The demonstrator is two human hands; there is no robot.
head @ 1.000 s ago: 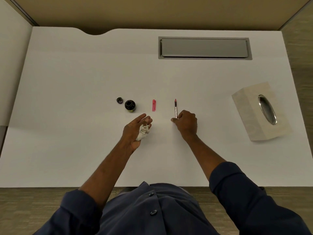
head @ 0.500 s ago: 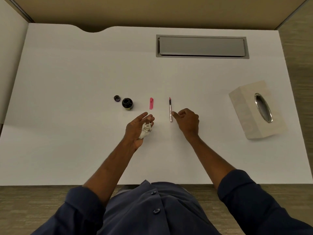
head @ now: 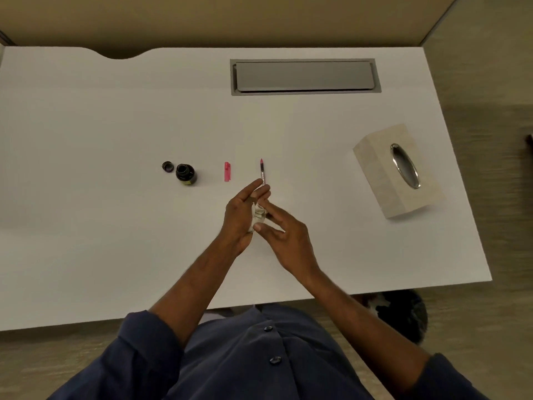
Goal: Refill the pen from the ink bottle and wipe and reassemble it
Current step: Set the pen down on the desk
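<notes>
Left hand (head: 240, 216): I see it raised over the desk (head: 86, 197), palm turned right, fingers curled loosely around a crumpled white tissue (head: 257, 215).
Right hand (head: 284, 235): it meets the left; my view shows its thumb and forefinger pinching the tissue from the right side.
Pen (head: 262, 172): the uncapped pen body lies on the desk just beyond my fingertips, pink tip pointing away from me; its near end is hidden behind the left fingers, so I cannot tell whether they touch it.
Pink cap (head: 227, 171): lying flat to the left of the pen, apart from it.
Ink bottle (head: 185, 174): open, standing further left of the cap.
Bottle lid (head: 168, 166): resting just beside the bottle, on its left.
Tissue box (head: 396, 168): well off to the right, with a metal-rimmed slot on top.
</notes>
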